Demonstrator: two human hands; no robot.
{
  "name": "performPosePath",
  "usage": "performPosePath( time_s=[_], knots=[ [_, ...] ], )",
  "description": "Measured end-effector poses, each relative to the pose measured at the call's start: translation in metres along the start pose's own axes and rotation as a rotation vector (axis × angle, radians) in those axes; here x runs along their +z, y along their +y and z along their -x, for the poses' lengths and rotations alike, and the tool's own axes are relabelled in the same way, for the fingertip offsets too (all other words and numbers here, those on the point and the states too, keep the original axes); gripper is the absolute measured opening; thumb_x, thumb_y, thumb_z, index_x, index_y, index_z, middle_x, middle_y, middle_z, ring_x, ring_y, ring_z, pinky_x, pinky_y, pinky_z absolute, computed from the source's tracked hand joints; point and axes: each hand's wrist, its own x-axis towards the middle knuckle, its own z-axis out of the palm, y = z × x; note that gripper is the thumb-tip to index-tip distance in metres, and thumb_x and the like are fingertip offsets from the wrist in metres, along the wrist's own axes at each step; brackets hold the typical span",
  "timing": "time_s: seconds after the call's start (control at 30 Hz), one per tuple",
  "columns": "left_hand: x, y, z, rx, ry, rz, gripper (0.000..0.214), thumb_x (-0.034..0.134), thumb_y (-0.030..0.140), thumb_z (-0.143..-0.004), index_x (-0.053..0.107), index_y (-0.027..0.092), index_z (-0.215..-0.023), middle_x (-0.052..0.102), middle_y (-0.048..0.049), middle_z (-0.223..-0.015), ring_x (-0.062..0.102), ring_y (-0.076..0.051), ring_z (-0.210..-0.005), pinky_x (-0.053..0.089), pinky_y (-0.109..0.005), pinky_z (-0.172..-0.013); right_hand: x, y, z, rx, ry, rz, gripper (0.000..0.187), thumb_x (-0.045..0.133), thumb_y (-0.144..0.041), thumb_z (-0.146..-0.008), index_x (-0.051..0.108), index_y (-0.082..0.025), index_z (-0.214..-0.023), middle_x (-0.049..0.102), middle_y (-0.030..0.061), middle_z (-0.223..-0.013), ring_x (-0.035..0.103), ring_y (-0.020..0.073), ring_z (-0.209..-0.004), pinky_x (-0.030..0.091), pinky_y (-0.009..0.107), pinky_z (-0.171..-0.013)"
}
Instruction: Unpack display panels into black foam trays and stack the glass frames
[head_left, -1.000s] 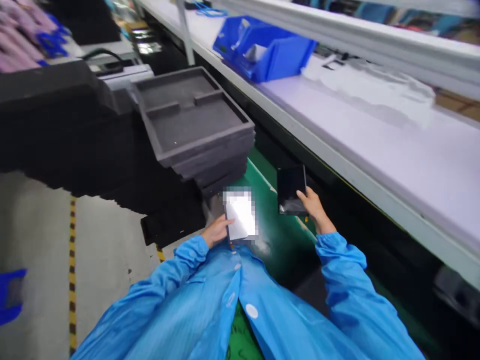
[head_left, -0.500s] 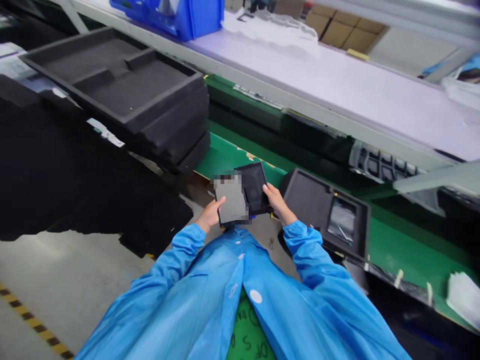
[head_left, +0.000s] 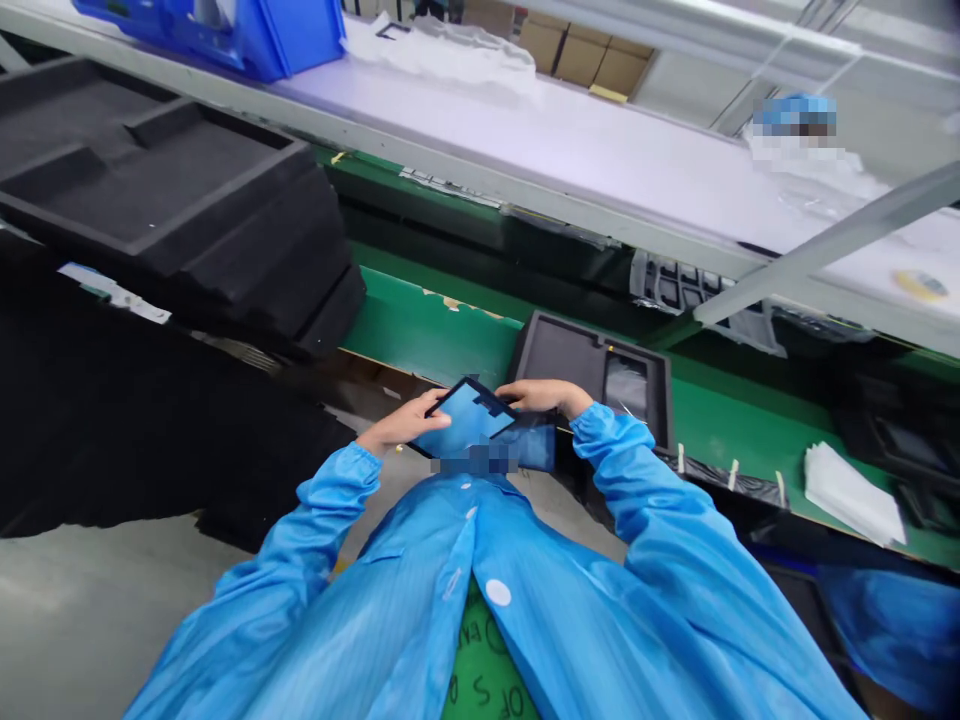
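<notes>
In front of my waist, my left hand (head_left: 411,421) grips the left edge of a thin rectangular glossy panel (head_left: 466,418), thumb on top. This panel has a black border and a tilted face that reflects blue. My right hand (head_left: 546,395) is closed, its fingertips at the upper right edge of the glossy panel. Below that hand a second flat dark panel (head_left: 537,448) overlaps the first, and the right fingers appear to hold it, though their grip is partly hidden. Pixel blocks cover the panels' lower edge.
A black foam tray (head_left: 559,345) with a bagged item lies on the green bench (head_left: 427,330). Stacked black foam trays (head_left: 217,190) stand left. Above runs a white shelf (head_left: 600,150) with a blue bin (head_left: 300,40). White sheets (head_left: 851,490) lie at right.
My view has shifted rightward. The glossy panel has tilted, its face going from grey to reflected blue. My right hand has turned palm-down, and the dark panel now hangs lower beneath it.
</notes>
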Motion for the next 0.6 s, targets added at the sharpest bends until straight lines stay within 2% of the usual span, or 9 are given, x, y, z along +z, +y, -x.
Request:
performPosePath(
  time_s=[0.1,0.2,0.27,0.33,0.4,0.43,0.5,0.53,0.6],
  knots=[
    [0.020,0.028,-0.025,0.096,-0.201,-0.101,0.069,0.080,0.041,-0.075,0.062,0.020,-0.138,0.069,-0.0098,-0.131,0.066,-0.028,-0.111,0.051,-0.034,-0.095,-0.003,-0.013,-0.007,-0.040,-0.184,-0.093,0.037,0.082,-0.026,-0.073,0.077,-0.012,-0.106,0.078,0.0056,-0.098,0.070,0.0227,-0.090,0.055,0.029,-0.080],
    [0.048,0.044,-0.054,0.048,-0.454,-0.182,0.049,0.076,0.045,-0.078,0.072,0.017,-0.118,0.076,-0.0039,-0.104,0.068,-0.025,-0.094,0.051,-0.029,-0.082,-0.011,-0.010,-0.007,-0.071,-0.291,-0.146,0.038,0.088,-0.025,-0.065,0.078,-0.012,-0.099,0.078,0.0038,-0.087,0.070,0.0205,-0.081,0.055,0.027,-0.075],
    [0.065,0.044,-0.070,-0.001,-0.505,-0.235,0.038,0.073,0.049,-0.080,0.074,0.015,-0.098,0.072,0.0000,-0.081,0.063,-0.020,-0.075,0.047,-0.026,-0.069,-0.023,0.004,0.005,-0.072,-0.287,-0.211,0.040,0.089,-0.032,-0.065,0.078,-0.012,-0.099,0.078,0.0036,-0.088,0.069,0.0189,-0.080,0.054,0.024,-0.073],
    [0.080,0.036,-0.084,-0.037,-0.440,-0.260,0.037,0.073,0.052,-0.079,0.069,0.015,-0.081,0.064,0.0022,-0.067,0.055,-0.016,-0.064,0.041,-0.025,-0.061,-0.035,0.028,0.030,-0.056,-0.103,-0.384,0.045,0.085,-0.044,-0.074,0.076,-0.013,-0.105,0.078,0.0052,-0.091,0.070,0.0185,-0.081,0.054,0.024,-0.071],
    [0.093,0.026,-0.094,-0.088,-0.309,-0.208,0.039,0.076,0.054,-0.076,0.067,0.015,-0.077,0.063,0.0015,-0.065,0.055,-0.016,-0.063,0.041,-0.026,-0.060,-0.037,0.055,0.061,-0.067,0.237,-0.663,0.053,0.070,-0.057,-0.086,0.070,-0.015,-0.118,0.078,0.0086,-0.098,0.071,0.0203,-0.087,0.056,0.026,-0.073],
    [0.101,0.021,-0.098,-0.123,-0.231,-0.137,0.041,0.076,0.054,-0.075,0.068,0.015,-0.082,0.067,-0.0005,-0.070,0.059,-0.018,-0.066,0.044,-0.027,-0.063,-0.032,0.068,0.077,-0.095,0.423,-0.805,0.057,0.063,-0.061,-0.091,0.065,-0.016,-0.126,0.077,0.0104,-0.104,0.071,0.0214,-0.093,0.056,0.028,-0.076],
    [0.119,0.013,-0.106,-0.184,-0.068,0.057,0.049,0.078,0.054,-0.075,0.069,0.015,-0.102,0.075,-0.0069,-0.092,0.067,-0.023,-0.081,0.051,-0.032,-0.073,-0.010,0.089,0.101,-0.145,0.715,-1.030,0.061,0.055,-0.063,-0.095,0.054,-0.022,-0.139,0.073,0.0117,-0.118,0.071,0.0228,-0.102,0.058,0.033,-0.081],
    [0.130,0.010,-0.110,-0.198,0.006,0.150,0.056,0.079,0.054,-0.075,0.067,0.015,-0.113,0.076,-0.0101,-0.105,0.069,-0.026,-0.091,0.054,-0.035,-0.080,0.007,0.097,0.108,-0.152,0.789,-1.100,0.062,0.055,-0.063,-0.095,0.047,-0.026,-0.145,0.071,0.0109,-0.125,0.070,0.0233,-0.105,0.058,0.036,-0.082],
    [0.154,0.007,-0.122,-0.197,0.108,0.266,0.067,0.081,0.053,-0.073,0.063,0.015,-0.124,0.073,-0.0147,-0.121,0.069,-0.029,-0.106,0.054,-0.040,-0.092,0.042,0.109,0.115,-0.127,0.835,-1.174,0.069,0.059,-0.062,-0.093,0.036,-0.034,-0.151,0.066,0.0088,-0.133,0.069,0.0248,-0.109,0.059,0.041,-0.084]
  ],
)
